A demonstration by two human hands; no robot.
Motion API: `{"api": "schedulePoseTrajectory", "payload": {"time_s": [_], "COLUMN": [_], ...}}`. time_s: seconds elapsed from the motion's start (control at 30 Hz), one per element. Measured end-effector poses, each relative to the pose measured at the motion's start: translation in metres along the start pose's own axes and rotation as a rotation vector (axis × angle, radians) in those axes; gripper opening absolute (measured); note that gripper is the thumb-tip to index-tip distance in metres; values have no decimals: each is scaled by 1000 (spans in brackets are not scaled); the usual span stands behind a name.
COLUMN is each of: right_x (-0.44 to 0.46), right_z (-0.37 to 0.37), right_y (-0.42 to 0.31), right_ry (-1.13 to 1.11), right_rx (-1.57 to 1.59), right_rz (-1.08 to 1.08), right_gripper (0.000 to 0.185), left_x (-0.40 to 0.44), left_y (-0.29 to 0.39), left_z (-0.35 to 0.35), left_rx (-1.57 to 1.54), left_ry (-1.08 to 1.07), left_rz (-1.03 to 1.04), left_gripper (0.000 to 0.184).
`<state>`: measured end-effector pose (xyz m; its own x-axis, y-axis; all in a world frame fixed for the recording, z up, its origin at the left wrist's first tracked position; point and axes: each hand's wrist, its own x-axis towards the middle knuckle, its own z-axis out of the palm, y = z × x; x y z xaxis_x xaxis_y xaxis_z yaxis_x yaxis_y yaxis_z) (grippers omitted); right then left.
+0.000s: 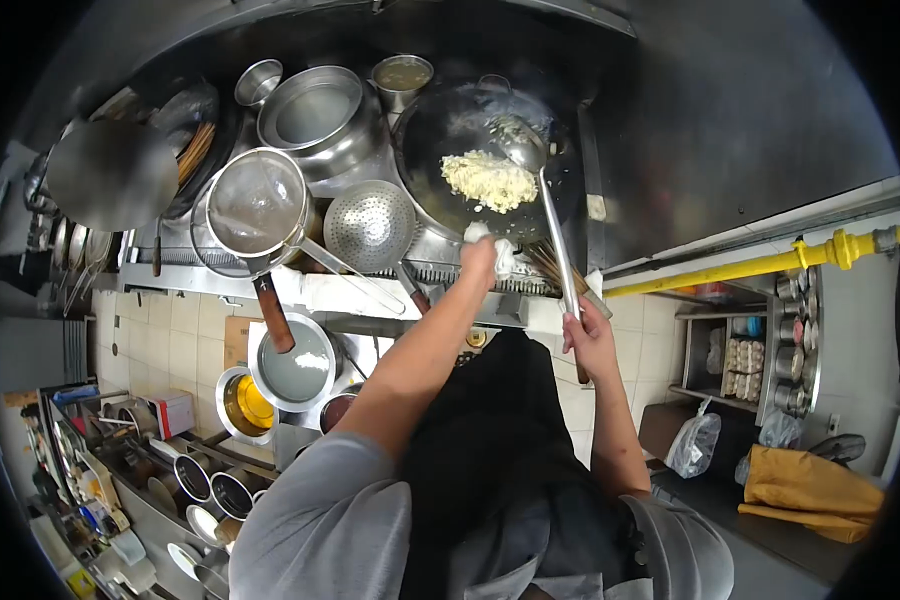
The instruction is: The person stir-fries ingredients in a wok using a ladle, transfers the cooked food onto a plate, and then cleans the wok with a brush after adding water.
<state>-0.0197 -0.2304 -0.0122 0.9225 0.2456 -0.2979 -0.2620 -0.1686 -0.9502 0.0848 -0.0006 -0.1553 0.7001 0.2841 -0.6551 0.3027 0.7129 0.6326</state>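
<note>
Silvery ladle (pixel 554 218), lumpy food (pixel 489 182) (pale yellow)

Yellow pipe (pixel 842 250) | mustard cloth (pixel 805 490) | clear plastic bag (pixel 692 447) | perforated skimmer (pixel 370 225) — beside mesh strainer (pixel 258 200)

Pale-yellow food (pixel 490 182), black wok (pixel 428 150), silver ladle (pixel 555 220)

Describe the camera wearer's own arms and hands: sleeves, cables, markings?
The left hand and right hand are bare and ungloved, the forearms uncovered. Short, loose grey fabric sleeves show creases; a black apron-like garment covers the front. No cables or printed markings show on either arm.
</note>
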Motion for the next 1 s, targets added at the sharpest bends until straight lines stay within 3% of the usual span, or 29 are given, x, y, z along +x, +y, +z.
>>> {"api": "schedulePoseTrajectory", "payload": {"time_s": [0.07, 0.13, 0.2, 0.27, 0.3, 0.37, 0.4, 0.47, 0.5, 0.53, 0.6, 0.63, 0.67, 0.77, 0.83, 0.9, 0.93, 1.0], "right_x": [6, 21, 69, 110, 118, 129, 125, 100, 95, 98, 104, 125, 136, 160, 162, 180, 194, 214], "right_z": [9, 10, 4, 1, 5, 26, 34, 37, 28, 18, -4, -14, -14, -5, 1, -3, -4, -6], "right_y": [-31, -63, -38, -11, -15, -22, -31, -49, -50, -50, -38, -23, -18, -34, -39, -31, -22, -11], "right_ry": [-96, -134, -228, -254, -261, -116, -123, 18, -8, -14, -18, -120, -126, -134, -112, -117, -120, -184], "right_rx": [72, 513, 534, 645, 648, 26, 33, -403, -122, -117, 414, 497, 506, -49, 128, 398, 400, 376], "right_rz": [-42, 255, 272, 570, 561, 417, 410, 85, 153, 144, 444, 544, 544, 243, 237, 264, 270, 379], "right_gripper": [45, 40, 33, 27, 27, 29, 29, 33, 38, 38, 31, 24, 24, 23, 23, 24, 24, 31], "left_x": [5, -13, 10, 6, -25, -83, -94, -108, -135, -159, -159, -168, -163, -173, -196, -224, -223, -220], "left_y": [10, 29, 23, 26, 44, 74, 80, 87, 99, 114, 116, 125, 125, 113, 102, 81, 61, 22], "left_z": [5, 8, -15, -42, -51, -77, -96, -134, -137, -136, -157, -164, -171, -166, -151, -129, -133, -136], "left_rx": [-57, -148, -179, 124, 280, 440, 446, 424, 402, 376, 370, 398, 379, 377, 250, 134, 56, -4], "left_ry": [-41, -43, -172, -119, -63, 46, 96, 140, 122, 103, 199, 176, 210, 255, 342, 255, 156, 189], "left_rz": [19, -93, -136, -57, 44, 204, 258, 290, 337, 390, 581, 490, 457, 577, 392, 330, 312, 222], "left_gripper": [24, 26, 28, 31, 31, 30, 30, 38, 38, 38, 32, 29, 28, 26, 42, 32, 28, 21]}}
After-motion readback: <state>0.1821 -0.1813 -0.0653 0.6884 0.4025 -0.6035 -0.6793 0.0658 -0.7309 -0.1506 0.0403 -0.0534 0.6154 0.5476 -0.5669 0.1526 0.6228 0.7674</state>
